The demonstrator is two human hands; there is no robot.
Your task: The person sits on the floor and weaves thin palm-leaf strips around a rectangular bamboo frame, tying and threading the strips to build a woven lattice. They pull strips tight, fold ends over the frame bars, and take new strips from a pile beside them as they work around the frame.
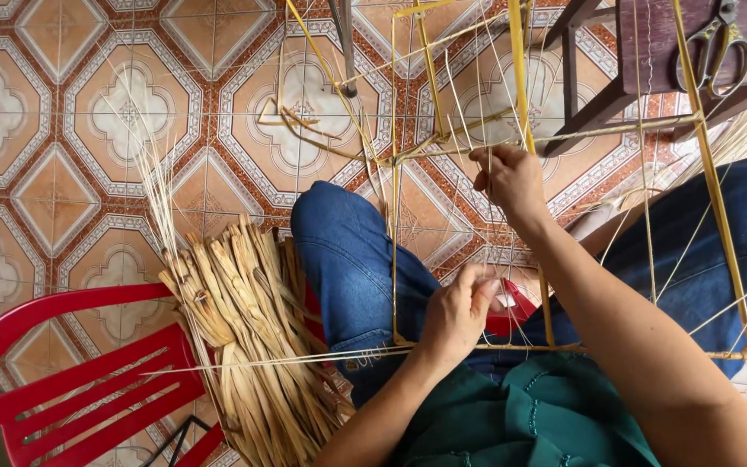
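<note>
A frame of thin yellow bamboo sticks point(518, 78) stands over my lap, strung with pale straw strands. My right hand point(512, 180) reaches up and pinches a strand at the frame's crossbar. My left hand point(460, 310) is lower, near my knee, with its fingers closed on thin strands by the frame's bottom bar. A bundle of dried tan straw point(248, 333) lies to the left, against my blue-jeaned leg point(349, 259).
A red plastic chair point(71, 380) sits at the lower left under the straw. At the upper right, a dark wooden stool point(641, 52) carries a pair of scissors point(719, 43). Patterned orange and white floor tiles point(131, 112) lie below.
</note>
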